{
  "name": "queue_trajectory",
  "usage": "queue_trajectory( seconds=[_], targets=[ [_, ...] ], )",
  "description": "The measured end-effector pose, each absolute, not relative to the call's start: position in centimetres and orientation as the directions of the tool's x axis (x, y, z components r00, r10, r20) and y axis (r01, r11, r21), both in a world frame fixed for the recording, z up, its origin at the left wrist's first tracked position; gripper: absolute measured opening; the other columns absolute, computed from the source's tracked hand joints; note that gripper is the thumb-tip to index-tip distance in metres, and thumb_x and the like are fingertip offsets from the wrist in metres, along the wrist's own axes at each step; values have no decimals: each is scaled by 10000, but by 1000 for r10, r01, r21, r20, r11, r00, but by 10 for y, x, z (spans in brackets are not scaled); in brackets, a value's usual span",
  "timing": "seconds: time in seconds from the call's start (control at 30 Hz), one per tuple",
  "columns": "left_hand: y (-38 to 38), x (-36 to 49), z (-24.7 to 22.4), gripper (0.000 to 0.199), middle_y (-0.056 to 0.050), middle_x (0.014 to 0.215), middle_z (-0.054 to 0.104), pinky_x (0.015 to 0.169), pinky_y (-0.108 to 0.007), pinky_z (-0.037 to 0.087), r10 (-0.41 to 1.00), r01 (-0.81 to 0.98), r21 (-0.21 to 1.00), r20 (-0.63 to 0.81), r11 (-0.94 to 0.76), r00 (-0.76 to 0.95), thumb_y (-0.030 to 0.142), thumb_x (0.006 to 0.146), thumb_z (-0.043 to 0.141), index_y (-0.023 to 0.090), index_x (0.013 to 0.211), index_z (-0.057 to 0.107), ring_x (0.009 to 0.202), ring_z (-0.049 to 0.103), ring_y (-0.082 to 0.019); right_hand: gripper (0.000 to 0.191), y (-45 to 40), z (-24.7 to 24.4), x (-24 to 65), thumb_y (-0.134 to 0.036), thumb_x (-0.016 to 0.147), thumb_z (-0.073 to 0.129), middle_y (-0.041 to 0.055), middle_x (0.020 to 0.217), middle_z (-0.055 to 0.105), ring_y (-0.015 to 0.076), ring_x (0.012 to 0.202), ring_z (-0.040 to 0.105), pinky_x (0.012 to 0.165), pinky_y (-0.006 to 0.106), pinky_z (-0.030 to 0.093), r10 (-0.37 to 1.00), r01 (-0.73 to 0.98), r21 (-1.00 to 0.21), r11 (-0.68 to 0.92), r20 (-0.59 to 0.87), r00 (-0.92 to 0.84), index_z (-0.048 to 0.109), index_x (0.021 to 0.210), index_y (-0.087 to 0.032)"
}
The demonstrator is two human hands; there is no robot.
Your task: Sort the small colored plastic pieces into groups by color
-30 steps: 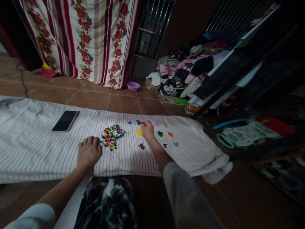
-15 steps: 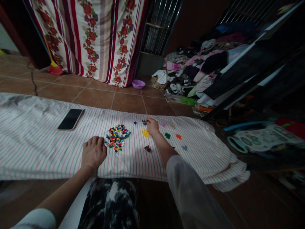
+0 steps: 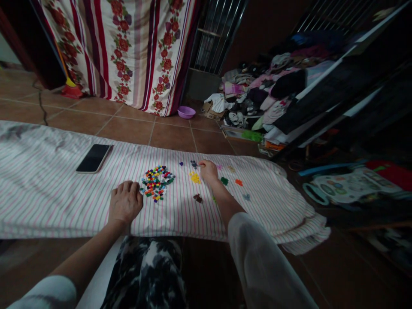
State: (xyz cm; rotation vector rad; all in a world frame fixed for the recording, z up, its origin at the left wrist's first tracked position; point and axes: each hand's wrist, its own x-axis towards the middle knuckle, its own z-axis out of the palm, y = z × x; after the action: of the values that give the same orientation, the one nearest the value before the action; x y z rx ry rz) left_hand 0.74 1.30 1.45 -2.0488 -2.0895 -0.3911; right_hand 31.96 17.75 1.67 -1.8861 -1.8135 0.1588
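Observation:
My left hand (image 3: pixel 126 201) lies flat, palm down, on the striped cloth, just left of a mixed heap of tiny coloured pieces (image 3: pixel 157 183). Over on the far side, my right hand (image 3: pixel 209 171) has its fingers pinched together beside the dark grey pieces (image 3: pixel 193 164); anything between the fingertips is too small to see. Close below it is a cluster of yellow pieces (image 3: pixel 195 177). Other small single-colour groups lie around: purple (image 3: pixel 181 163), brown (image 3: pixel 198 198), dark green (image 3: pixel 224 181), orange (image 3: pixel 238 182), pale blue-grey (image 3: pixel 246 197), beige (image 3: pixel 231 168). My right forearm partly covers bright green pieces.
A phone (image 3: pixel 94 158) rests on the striped cloth (image 3: pixel 48 184) at the left. Beyond, on the tiled floor, are a purple basin (image 3: pixel 186 112), a floral curtain (image 3: pixel 138 56), a red dustpan or broom head (image 3: pixel 72 91) and a heap of clothes (image 3: pixel 257 90).
My right hand has shifted slightly right, away from the dark grey pieces. My left hand stays in place on the cloth. The whole view has moved a little.

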Motion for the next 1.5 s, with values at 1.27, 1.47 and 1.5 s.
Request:
queue_trajectory(
  seconds=[1.27,1.47,1.5],
  targets=[
    [14,6,10,256,-96,1068,602,792,-386,342,930,999,36,367,-4,-9,284,876,392,189,1022,580,977,524,-266,397,167,7,322,-22,787,436,49,990,710,180,956,601,927,312,433,950,919,-324,223,283,-131,750,938,-212],
    [15,6,10,231,-95,1036,605,790,-391,342,928,998,58,373,0,-21,276,875,399,192,990,581,971,522,-270,377,140,24,292,-62,804,420,62,1006,681,194,978,597,934,337,445,888,815,-437,381,418,-191,723,980,-199],
    [15,6,10,227,-94,1029,605,792,-392,342,928,998,64,372,1,-25,273,873,402,192,986,581,974,522,-271,373,132,27,283,-70,810,420,64,1010,674,192,978,596,926,331,451,877,785,-460,415,431,-211,717,994,-199]
  ],
)
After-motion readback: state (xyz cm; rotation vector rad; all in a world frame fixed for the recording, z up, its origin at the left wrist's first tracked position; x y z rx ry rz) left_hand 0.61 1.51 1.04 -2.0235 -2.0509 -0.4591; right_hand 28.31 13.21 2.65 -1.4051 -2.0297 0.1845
